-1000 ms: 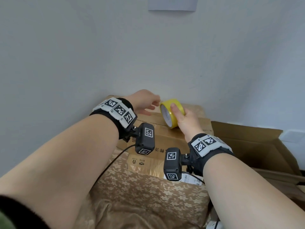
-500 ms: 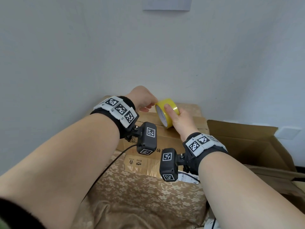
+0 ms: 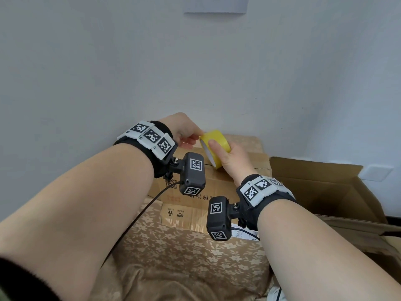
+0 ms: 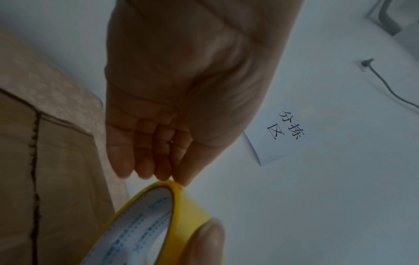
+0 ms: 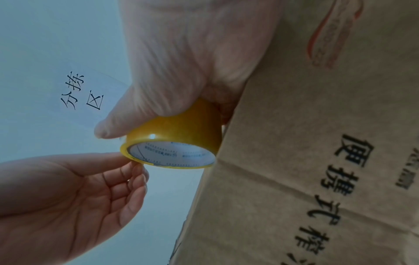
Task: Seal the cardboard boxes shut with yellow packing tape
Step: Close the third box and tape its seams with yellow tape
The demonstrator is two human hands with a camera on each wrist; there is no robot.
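My right hand [image 3: 220, 146] grips a yellow tape roll [image 3: 217, 135] upright above the closed cardboard box [image 3: 217, 181], thumb on its near face. My left hand [image 3: 198, 136] pinches the roll's upper rim between thumb and index finger. In the left wrist view those fingertips [image 4: 179, 181] meet the yellow rim of the roll [image 4: 188, 211]. The right wrist view shows the same pinch by the left hand [image 5: 133, 159] at the roll [image 5: 181, 129], beside the printed box [image 5: 317, 161]. A dark seam [image 4: 34, 161] runs between the box's top flaps. I see no tape stretched out from the roll.
The box rests on a floral beige cloth [image 3: 184, 246] against a white wall. An open, larger cardboard box [image 3: 325, 192] stands at the right. A paper sign [image 4: 278, 136] with printed characters hangs on the wall above. A cable runs from the left wrist camera.
Both hands and the roll have drifted slightly left above the box. My left thumb and index finger have come onto the roll's rim. The right hand's grip is the same.
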